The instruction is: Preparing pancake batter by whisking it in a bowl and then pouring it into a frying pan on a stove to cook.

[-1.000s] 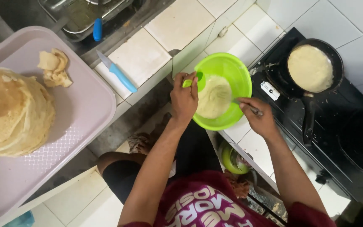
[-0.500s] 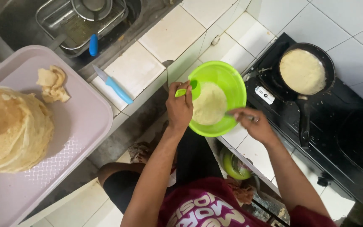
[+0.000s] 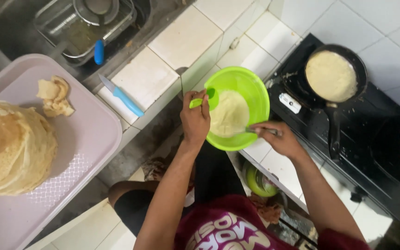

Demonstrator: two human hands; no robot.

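Observation:
A bright green bowl (image 3: 251, 90) of pale batter (image 3: 230, 113) sits tilted at the edge of the tiled counter. My left hand (image 3: 195, 118) grips the bowl's rim by its small green handle. My right hand (image 3: 276, 139) holds a metal utensil (image 3: 248, 131) whose end dips into the batter. To the right, a black frying pan (image 3: 334, 76) with a pale pancake in it rests on the black stove (image 3: 371, 139).
A pink tray (image 3: 89, 134) at left carries a tall stack of cooked pancakes (image 3: 12, 148) and some torn pieces (image 3: 54, 95). A blue-handled knife (image 3: 121, 96) lies on the counter tiles. A sink (image 3: 84, 28) with a metal dish rack is at the top left.
The view has drifted slightly. Both hands stay at the bowl, the right hand's utensil shifting a little inside the batter.

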